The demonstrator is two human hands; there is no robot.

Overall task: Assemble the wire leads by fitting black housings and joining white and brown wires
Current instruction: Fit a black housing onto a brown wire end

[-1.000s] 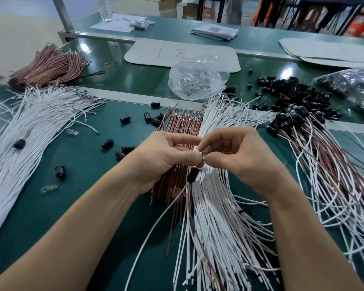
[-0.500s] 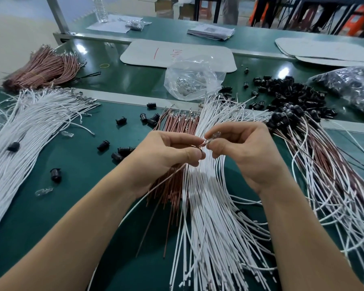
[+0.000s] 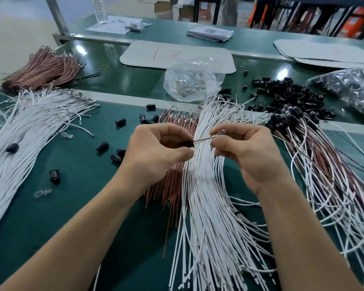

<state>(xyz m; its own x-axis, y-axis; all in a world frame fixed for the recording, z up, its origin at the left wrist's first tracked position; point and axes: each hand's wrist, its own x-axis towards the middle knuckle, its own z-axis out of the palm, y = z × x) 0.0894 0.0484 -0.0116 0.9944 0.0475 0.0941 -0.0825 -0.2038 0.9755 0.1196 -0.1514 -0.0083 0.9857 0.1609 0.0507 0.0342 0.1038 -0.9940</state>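
My left hand (image 3: 156,152) pinches a black housing (image 3: 186,143) between thumb and fingers above the wire piles. A thin brown wire lead (image 3: 202,140) runs from that housing to my right hand (image 3: 246,148), which pinches its far end, where a small metal terminal (image 3: 220,132) shows at the fingertips. Below the hands lie a fan of white wires (image 3: 206,206) and a bundle of brown wires (image 3: 172,185). Loose black housings (image 3: 102,147) are scattered on the green mat to the left.
A heap of black housings (image 3: 292,95) and finished leads (image 3: 324,175) lie at the right. A clear bag of terminals (image 3: 191,80) sits behind the wires. More white wires (image 3: 19,133) and a brown bundle (image 3: 42,70) lie at the left. A dark bag (image 3: 353,91) is far right.
My hands have drawn apart a little, stretching a brown lead between them. The black housing now shows at the left fingertips.
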